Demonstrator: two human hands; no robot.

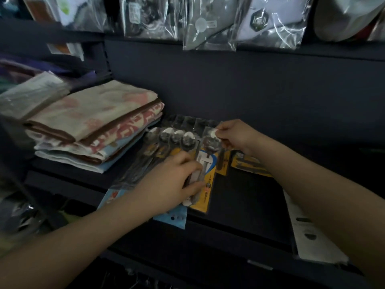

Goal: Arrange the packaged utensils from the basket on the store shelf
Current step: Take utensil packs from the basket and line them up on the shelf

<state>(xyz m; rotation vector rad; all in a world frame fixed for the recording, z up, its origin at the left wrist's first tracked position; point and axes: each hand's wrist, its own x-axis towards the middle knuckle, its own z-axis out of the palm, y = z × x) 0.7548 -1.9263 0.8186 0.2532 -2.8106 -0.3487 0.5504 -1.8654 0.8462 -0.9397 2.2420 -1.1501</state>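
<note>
A dark shelf [245, 197] is backed by a dark panel [250, 84]. The light is dim. Folded towels [93, 126] are stacked at the left of the shelf, with a bagged cloth [31, 97] laid beside them. Clear bags [210, 24] are hung in a row above the panel. A white card [308, 232] is seen at the right edge of the shelf.

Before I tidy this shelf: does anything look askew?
Yes. The blue-backed pack under the left hand juts past the shelf's front edge. The spoon pack that both hands hold lies slanted, the right hand pinching its top.
</note>
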